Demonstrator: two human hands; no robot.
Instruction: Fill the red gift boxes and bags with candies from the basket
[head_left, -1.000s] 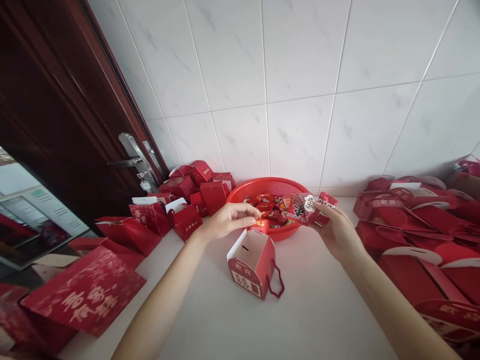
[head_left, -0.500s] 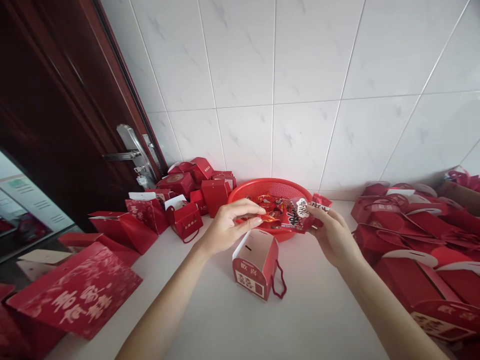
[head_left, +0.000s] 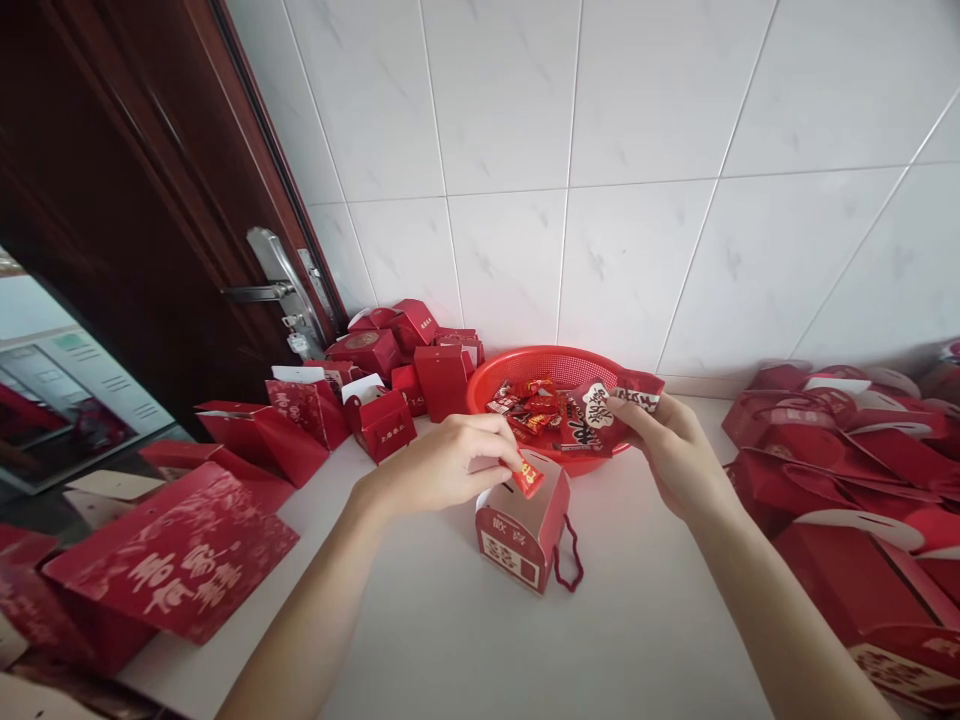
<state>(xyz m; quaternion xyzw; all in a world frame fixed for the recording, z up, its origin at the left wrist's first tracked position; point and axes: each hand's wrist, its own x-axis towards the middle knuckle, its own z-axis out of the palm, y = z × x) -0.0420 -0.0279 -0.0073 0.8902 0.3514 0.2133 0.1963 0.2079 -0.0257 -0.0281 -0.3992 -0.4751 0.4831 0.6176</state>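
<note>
Along the left edge of the table (head_left: pixel 450 640), a row of red paper bags (head_left: pixel 259 450), ending toward the near left corner in a large bag (head_left: pixel 180 555) with pale characters. At the far left corner, a cluster of small red boxes (head_left: pixel 367 352), next to a dark door (head_left: pixel 150 200) with a silver handle (head_left: pixel 259 292). Behind the far edge, a pale tiled wall (head_left: pixel 510 120). Along the right edge, a heap of red boxes with rounded flaps (head_left: pixel 862 575).

Near the middle of the far edge, a red plastic basket (head_left: pixel 555 352), with wrapped sweets (head_left: pixel 536 405) heaped loosely inside. Just in front, toward the middle of the table, a red carton (head_left: pixel 514 530), upright, with a dark red cord (head_left: pixel 574 560) at the right side; hard to tell, behind the left hand (head_left: pixel 450 465), how far open on top.

In the left hand's grip, a small orange-red sweet (head_left: pixel 529 477), pinched by thumb and fingers just over the carton top. In the right hand's (head_left: pixel 667 445) grip, a lettered red packet (head_left: pixel 589 430) and a second red packet (head_left: pixel 641 388), held across the basket's front right rim, partly in the way of the sweets.
</note>
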